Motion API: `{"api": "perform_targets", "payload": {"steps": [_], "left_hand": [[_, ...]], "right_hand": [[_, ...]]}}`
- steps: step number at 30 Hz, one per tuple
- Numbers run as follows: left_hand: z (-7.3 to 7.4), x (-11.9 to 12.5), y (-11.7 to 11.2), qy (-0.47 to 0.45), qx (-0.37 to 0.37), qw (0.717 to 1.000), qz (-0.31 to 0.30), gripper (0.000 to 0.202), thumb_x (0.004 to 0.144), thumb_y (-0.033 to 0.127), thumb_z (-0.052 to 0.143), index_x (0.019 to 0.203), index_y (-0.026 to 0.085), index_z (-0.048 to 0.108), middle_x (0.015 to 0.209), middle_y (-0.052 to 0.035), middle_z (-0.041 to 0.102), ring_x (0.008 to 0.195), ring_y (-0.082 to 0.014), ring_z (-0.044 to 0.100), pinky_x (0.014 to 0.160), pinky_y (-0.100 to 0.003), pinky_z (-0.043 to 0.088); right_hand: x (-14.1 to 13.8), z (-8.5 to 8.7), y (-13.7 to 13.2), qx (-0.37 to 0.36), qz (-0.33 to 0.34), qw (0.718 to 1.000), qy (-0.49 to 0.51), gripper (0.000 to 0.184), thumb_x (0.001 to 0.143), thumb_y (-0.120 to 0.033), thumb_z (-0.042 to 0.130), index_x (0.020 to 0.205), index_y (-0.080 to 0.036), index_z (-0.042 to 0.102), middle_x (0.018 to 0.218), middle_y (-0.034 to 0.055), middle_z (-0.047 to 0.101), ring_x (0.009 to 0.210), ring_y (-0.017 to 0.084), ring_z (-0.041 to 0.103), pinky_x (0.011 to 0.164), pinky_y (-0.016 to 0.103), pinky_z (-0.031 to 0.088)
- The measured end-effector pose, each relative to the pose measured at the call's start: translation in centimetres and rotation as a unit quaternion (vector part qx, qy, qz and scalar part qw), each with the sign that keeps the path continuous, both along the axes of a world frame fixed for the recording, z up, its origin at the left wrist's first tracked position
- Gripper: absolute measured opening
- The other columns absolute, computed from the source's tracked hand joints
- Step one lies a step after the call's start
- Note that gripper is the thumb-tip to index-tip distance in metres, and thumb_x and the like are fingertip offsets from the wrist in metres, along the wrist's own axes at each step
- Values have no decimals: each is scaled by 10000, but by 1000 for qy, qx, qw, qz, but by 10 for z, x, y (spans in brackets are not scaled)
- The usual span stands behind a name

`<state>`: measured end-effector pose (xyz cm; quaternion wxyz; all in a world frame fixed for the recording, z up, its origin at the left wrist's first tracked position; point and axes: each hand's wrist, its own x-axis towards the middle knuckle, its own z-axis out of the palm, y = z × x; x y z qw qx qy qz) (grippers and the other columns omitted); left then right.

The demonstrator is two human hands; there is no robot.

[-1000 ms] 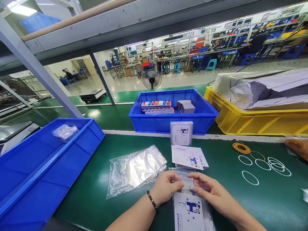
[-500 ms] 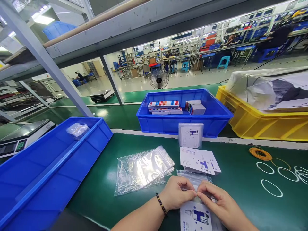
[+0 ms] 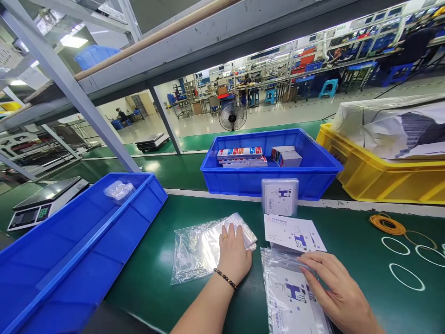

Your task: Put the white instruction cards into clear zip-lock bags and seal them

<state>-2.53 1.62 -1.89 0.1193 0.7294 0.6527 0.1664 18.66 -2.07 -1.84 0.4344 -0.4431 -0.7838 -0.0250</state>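
My left hand (image 3: 235,253) lies on a stack of clear zip bags (image 3: 200,250), its fingers stretched over the right end. A beaded bracelet circles that wrist. My right hand (image 3: 339,287) pinches the upper edge of a clear zip bag (image 3: 274,262), thumb below and fingers above. Inside that bag sits a white printed booklet (image 3: 295,297) with a purple picture. Just beyond lie folded white booklets (image 3: 294,232) with the same print. Behind them a bagged stack of booklets (image 3: 280,197) leans against a blue bin (image 3: 236,181).
The blue bin holds colourful printed stacks (image 3: 241,155). A long blue bin (image 3: 139,204) stands left, beside a scale (image 3: 45,206). At the right are a yellow crate (image 3: 382,178), orange rubber bands (image 3: 385,225) and white rings (image 3: 406,277). A metal shelf beam (image 3: 181,51) crosses overhead.
My left hand has left the booklet bag and moved left onto the stack of empty bags, fingers spreading. My right hand stays at the bag's upper edge. The view has shifted slightly.
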Motion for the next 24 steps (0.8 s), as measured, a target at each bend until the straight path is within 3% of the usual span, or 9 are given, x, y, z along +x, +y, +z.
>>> {"api": "perform_targets", "payload": {"steps": [4, 7, 14, 19, 24], "left_hand": [[3, 1, 2, 70, -41, 996, -41, 317, 706, 48, 444, 1003, 76, 551, 1028, -154, 563, 1046, -273, 481, 989, -418, 292], [7, 2, 5, 92, -58, 993, -47, 276, 692, 4, 407, 897, 74, 579, 924, -142, 581, 955, -251, 512, 911, -385, 366], [5, 1, 3, 65, -38, 997, -30, 212, 712, 88, 473, 903, 97, 563, 944, -124, 547, 964, -262, 467, 822, -370, 394], [-1, 1, 2, 78, -62, 994, -44, 193, 663, 14, 461, 777, 104, 588, 891, -122, 549, 914, -250, 473, 782, -342, 397], [-5, 1, 5, 44, 9, 999, -9, 195, 715, 11, 395, 757, 129, 545, 820, -101, 549, 806, -224, 494, 728, -343, 411]], "right_hand": [[-2, 4, -1, 2, 12, 1000, 7, 168, 831, -287, 476, 802, -214, 624, 741, 54, 649, 701, 184, 619, 612, 293, 512], [-5, 7, -1, 11, 19, 1000, 12, 156, 833, -271, 477, 793, -210, 615, 728, 52, 644, 681, 173, 618, 582, 270, 516], [-7, 7, -1, -10, 23, 999, 19, 173, 835, -288, 475, 774, -216, 621, 707, 46, 649, 651, 168, 624, 549, 257, 521], [-9, 9, 0, -5, 33, 999, 22, 178, 835, -271, 471, 753, -212, 616, 682, 47, 647, 634, 167, 622, 548, 258, 523], [-8, 14, -1, -29, 30, 999, 32, 220, 839, -307, 461, 729, -217, 629, 667, 49, 654, 628, 177, 630, 546, 270, 531]]}}
